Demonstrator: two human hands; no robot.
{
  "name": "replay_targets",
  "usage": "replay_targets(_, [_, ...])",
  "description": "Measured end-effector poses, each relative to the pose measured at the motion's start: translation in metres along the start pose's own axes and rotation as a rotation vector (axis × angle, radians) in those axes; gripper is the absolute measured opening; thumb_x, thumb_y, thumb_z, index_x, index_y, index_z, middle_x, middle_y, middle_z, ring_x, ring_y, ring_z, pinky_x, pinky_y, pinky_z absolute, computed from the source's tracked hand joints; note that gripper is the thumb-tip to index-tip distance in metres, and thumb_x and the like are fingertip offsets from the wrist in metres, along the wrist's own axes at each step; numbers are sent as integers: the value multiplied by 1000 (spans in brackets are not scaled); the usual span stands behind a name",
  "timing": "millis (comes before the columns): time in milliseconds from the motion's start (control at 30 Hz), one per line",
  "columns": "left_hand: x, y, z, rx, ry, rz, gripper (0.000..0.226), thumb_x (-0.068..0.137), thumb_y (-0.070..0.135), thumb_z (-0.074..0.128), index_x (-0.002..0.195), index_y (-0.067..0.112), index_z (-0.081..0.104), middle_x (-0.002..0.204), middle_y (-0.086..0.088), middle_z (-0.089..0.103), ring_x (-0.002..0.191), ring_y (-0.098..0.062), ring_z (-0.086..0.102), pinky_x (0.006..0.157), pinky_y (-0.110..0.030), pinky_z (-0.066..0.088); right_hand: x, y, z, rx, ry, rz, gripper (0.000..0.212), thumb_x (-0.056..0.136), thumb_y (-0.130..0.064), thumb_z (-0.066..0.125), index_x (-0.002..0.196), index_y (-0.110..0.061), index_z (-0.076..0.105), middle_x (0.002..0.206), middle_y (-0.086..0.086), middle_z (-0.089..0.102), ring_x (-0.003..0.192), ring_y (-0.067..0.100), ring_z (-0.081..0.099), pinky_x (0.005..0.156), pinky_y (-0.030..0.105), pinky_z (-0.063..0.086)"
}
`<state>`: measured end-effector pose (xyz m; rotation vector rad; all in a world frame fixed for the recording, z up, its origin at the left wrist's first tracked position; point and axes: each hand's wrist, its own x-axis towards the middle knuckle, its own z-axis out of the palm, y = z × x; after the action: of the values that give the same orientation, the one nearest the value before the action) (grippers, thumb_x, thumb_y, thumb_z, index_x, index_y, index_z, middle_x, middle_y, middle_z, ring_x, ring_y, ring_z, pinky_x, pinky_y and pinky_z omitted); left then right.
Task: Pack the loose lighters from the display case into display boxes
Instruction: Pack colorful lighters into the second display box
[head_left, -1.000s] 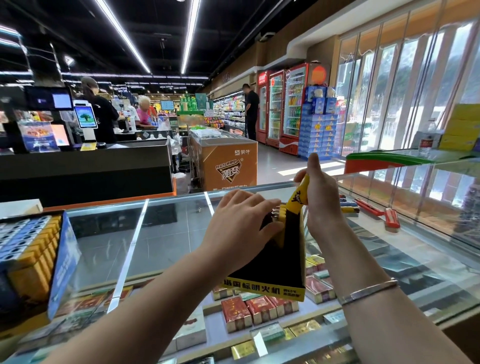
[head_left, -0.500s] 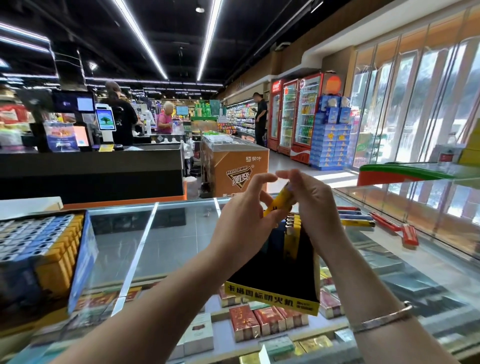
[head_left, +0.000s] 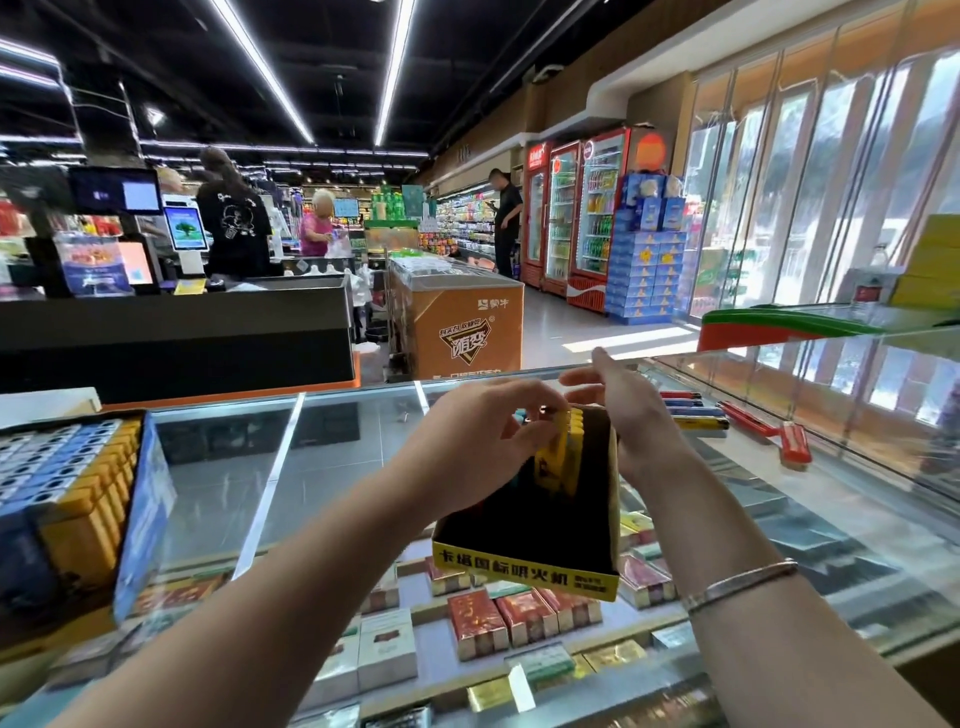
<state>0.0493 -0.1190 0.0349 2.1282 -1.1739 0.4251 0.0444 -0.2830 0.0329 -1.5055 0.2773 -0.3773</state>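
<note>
1. Head view, far left: a full display box (head_left: 78, 499) stood on the glass counter (head_left: 291, 467).
2. Centre: the left hand (head_left: 467, 447) pinched a yellow lighter (head_left: 553, 457), now lowered into the black-and-yellow box (head_left: 524, 564) after being held above it.
3. Right: the right hand (head_left: 631, 415), fingers spread, steadied the box wall.
4. Far right: loose lighters (head_left: 696, 418) awaited packing.
</note>
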Motion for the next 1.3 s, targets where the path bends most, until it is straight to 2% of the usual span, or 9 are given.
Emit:
replay_targets(67, [0,0,3,117,21,61,22,87,29,60,108,30,64,99,12,67,72,4,57,69,-20,53,0,0,-1,16,7,4,50,99,-44,30,87,-7,63,83,14,61,81,26,57,72,37,47])
replay_targets(200, [0,2,10,220,10,101,23,87,28,60,109,23,65,103,5,69,87,-14,64,76,-32,54,1,1,-2,28,22,-1,51,99,-42,31,83,-6,63,77,12,61,75,25,57,67,34,47])
replay_targets(433, [-1,2,16,78,67,-20,22,84,25,65,106,21,66,96,2,71,81,-13,65,74,-29,54,1,2,-2,8,42,-32,51,99,-42,31,81,-8,64,77,12,62,79,26,58,71,35,46])
replay_targets(533, [-1,6,18,180,63,71,19,85,26,63,103,20,67,96,2,71,83,-17,64,74,-29,51,1,1,-2,4,48,-37,51,99,-42,30,81,-8,64,76,11,62,74,23,58,63,32,45])
replay_targets(700, [0,8,13,331,141,219,17,83,24,66,98,19,72,96,2,72,90,-21,64,84,-27,39,1,1,-2,4,51,-41,51,100,-42,29,84,-8,64,76,10,63,71,21,58,57,29,43])
replay_targets(1000, [-2,3,20,506,148,302,18,79,26,71,96,21,73,89,2,68,86,-23,62,81,-39,48,1,2,0,17,43,-9,51,100,-43,29,91,-5,63,81,12,62,74,22,59,59,31,46])
replay_targets(1100, [-3,-1,18,441,109,229,23,85,30,63,107,27,69,107,4,65,105,-23,54,93,-40,40,1,3,1,10,44,-14,51,99,-43,29,88,-6,63,83,12,61,75,23,58,60,31,45])
replay_targets(1200, [-10,-13,17,374,28,111,38,88,36,58,125,39,54,137,9,44,129,-16,29,105,-36,22,3,5,0,-4,47,-24,51,99,-43,30,84,-7,63,82,12,61,74,23,59,57,29,43])
replay_targets(1300, [-22,-24,12,128,27,-48,58,85,26,61,133,47,37,142,18,28,127,-3,22,102,-27,21,4,4,0,6,52,-16,49,98,-43,32,83,-8,63,80,12,61,74,24,59,59,30,44])
